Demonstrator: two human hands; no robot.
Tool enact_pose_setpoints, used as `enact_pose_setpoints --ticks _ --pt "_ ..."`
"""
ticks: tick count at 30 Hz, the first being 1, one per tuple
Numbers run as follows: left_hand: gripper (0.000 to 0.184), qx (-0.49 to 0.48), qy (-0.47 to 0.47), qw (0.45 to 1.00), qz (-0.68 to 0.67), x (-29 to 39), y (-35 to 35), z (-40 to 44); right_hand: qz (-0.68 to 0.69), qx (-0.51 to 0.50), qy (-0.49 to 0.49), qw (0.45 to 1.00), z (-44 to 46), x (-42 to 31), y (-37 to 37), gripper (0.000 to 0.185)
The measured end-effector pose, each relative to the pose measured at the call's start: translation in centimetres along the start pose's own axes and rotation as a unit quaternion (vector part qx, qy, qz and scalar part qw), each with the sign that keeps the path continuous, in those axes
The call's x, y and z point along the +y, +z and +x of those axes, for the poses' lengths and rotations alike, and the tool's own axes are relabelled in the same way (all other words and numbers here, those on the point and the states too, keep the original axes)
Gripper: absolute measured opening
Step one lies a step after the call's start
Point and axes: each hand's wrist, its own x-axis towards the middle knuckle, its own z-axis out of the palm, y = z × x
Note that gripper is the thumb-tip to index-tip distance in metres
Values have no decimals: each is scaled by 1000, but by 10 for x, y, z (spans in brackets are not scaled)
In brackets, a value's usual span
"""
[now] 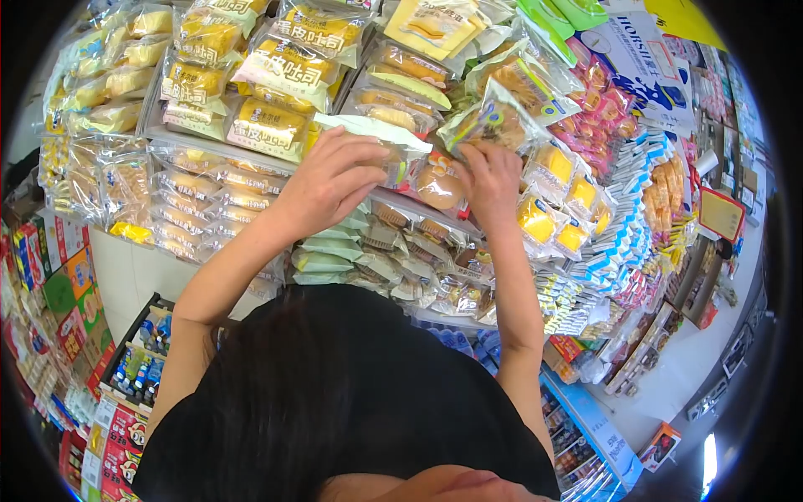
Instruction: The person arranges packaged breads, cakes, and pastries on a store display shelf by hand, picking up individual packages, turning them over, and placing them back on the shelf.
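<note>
My left hand (336,177) lies over the left end of a bread packet with a pale green top edge (378,130), its fingers bent around it. To the right, my right hand (492,180) has its fingers curled at the lower edge of a clear bag of brown bread (499,120). Between the two hands sits a round bun in a clear and red wrapper (439,181). My fingertips are partly hidden by the wrappers. Yellow packs of toast bread (269,127) stand in rows just left of my left hand.
Below my hands, a lower tier holds wrapped cakes (393,243). Yellow cake packs (552,219) and blue-white striped packets (615,251) lie to the right. Pink-wrapped snacks (595,105) are farther back. A crate of bottles (138,360) stands at lower left.
</note>
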Motion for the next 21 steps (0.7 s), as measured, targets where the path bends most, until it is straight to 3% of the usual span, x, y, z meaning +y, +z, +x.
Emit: enact_pose_setpoints --ticks 2,5,7,8,14,17,21 --pt "24 0 0 1000 0 0 0 1 5 -28 1 1000 -1 -1 -5 34" --pt "24 2 -1 1000 2 0 0 1 35 16 -1 999 -1 4 -15 35" --pt "25 1 0 1000 2 0 1 1 -49 125 41 990 7 6 -25 42" --pt "25 0 1 1000 1 0 1 2 -50 125 42 990 12 10 -28 42" --pt "25 -1 3 1000 1 1 0 2 -47 -20 143 988 28 32 -35 59" --pt "25 -2 4 1000 3 0 0 1 -19 -108 202 973 33 28 -48 58" --pt "26 0 0 1000 1 0 0 1 7 -181 194 964 36 22 -63 51"
